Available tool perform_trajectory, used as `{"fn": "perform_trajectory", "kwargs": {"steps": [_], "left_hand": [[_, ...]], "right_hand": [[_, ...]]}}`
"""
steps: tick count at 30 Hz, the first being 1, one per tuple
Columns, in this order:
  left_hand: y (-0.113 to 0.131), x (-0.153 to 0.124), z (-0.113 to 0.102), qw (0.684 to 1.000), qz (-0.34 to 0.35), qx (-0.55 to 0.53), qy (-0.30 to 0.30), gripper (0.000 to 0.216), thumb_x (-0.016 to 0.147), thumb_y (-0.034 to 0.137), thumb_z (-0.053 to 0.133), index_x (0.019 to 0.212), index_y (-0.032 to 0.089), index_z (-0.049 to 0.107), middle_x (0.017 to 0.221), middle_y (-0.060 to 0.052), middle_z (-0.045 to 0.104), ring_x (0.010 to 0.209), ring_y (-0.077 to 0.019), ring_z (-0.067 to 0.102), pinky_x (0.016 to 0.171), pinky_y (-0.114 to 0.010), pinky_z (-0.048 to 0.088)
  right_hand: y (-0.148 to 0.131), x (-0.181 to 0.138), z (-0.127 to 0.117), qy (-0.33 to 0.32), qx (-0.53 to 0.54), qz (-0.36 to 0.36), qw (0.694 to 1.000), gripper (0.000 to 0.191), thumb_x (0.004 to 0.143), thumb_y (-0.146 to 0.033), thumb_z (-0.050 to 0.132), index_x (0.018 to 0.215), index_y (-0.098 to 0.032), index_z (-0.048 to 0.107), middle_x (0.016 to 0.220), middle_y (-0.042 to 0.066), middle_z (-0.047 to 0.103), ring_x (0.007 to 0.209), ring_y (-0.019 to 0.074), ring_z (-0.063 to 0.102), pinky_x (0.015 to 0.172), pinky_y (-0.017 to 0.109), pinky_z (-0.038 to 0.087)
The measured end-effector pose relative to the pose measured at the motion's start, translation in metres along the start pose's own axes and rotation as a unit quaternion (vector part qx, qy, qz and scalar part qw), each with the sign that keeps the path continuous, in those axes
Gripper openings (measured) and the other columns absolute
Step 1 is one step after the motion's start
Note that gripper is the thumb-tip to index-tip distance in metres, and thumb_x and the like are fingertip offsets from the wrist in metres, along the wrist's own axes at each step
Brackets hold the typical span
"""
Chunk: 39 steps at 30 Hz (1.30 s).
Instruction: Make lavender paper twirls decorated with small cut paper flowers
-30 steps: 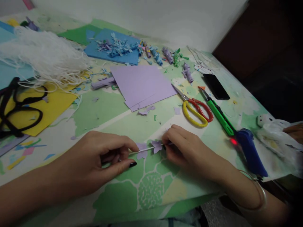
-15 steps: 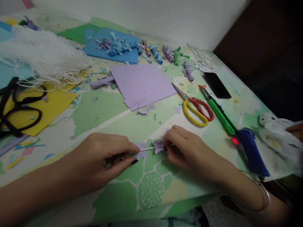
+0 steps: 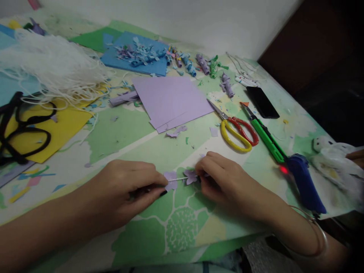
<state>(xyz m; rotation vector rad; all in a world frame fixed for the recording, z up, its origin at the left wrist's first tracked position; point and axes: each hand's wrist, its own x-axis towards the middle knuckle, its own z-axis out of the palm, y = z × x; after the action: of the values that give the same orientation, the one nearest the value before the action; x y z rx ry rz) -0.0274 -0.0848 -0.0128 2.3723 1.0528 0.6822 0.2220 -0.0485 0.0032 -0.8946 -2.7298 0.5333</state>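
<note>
Between my two hands runs a short stretch of white string (image 3: pixel 180 178). One purple paper flower (image 3: pixel 171 181) lies along it by my left fingertips, and a second purple paper flower (image 3: pixel 190 176) sits by my right fingers. My left hand (image 3: pixel 136 185) pinches the string's left end beside the first flower. With curled fingers, my right hand (image 3: pixel 222 178) grips the string at the other side; its fingertips are partly hidden. A bit of purple paper shows behind the right knuckles. Beyond the hands lie purple paper sheets (image 3: pixel 173 98) and a cut purple scrap (image 3: pixel 176 132).
Scissors (image 3: pixel 236 138), a green cutter (image 3: pixel 267 140), a blue glue gun (image 3: pixel 305 184) with a red light, and a black phone (image 3: pixel 262 101) lie at the right. At the left are a heap of white string (image 3: pixel 57 64), black glasses (image 3: pixel 25 132) and yellow paper (image 3: pixel 68 121). Rolled paper pieces stand behind.
Both hands keep their hold on the string and flowers, almost still. The view has shifted very slightly.
</note>
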Motion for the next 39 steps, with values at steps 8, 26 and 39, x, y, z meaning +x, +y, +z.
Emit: {"fn": "perform_trajectory", "kwargs": {"steps": [8, 26, 39], "left_hand": [[0.0, 0.002, 0.0, 1.0, -0.003, -0.004, -0.005, 0.012, 0.089, 0.019, 0.054, 0.089, 0.023, 0.066, 0.068, 0.005, 0.067, 0.057, -0.0071, 0.06, 0.055, -0.016, 0.04], [0.0, 0.004, -0.001, 0.998, -0.042, -0.02, -0.029, 0.015, 0.088, 0.02, 0.054, 0.088, 0.024, 0.068, 0.066, 0.005, 0.067, 0.054, -0.0075, 0.058, 0.053, -0.016, 0.039], [-0.005, -0.001, -0.004, 0.997, 0.054, 0.056, -0.022, 0.023, 0.095, 0.02, 0.047, 0.097, 0.022, 0.07, 0.072, 0.0, 0.065, 0.061, -0.0097, 0.061, 0.055, -0.019, 0.041]], "right_hand": [[0.002, -0.001, -0.001, -0.002, -0.031, -0.062, 0.998, 0.023, 0.087, -0.006, 0.044, 0.104, -0.013, 0.059, 0.077, 0.005, 0.052, 0.077, 0.0188, 0.042, 0.07, 0.031, 0.034], [0.006, -0.001, -0.007, -0.045, -0.108, -0.138, 0.984, 0.035, 0.101, -0.019, 0.035, 0.127, -0.02, 0.058, 0.079, 0.005, 0.048, 0.077, 0.0189, 0.037, 0.074, 0.035, 0.03], [0.001, 0.003, -0.01, -0.058, -0.144, -0.147, 0.977, 0.033, 0.1, -0.018, 0.037, 0.124, -0.016, 0.059, 0.081, 0.007, 0.051, 0.077, 0.0202, 0.039, 0.074, 0.037, 0.03]]}}
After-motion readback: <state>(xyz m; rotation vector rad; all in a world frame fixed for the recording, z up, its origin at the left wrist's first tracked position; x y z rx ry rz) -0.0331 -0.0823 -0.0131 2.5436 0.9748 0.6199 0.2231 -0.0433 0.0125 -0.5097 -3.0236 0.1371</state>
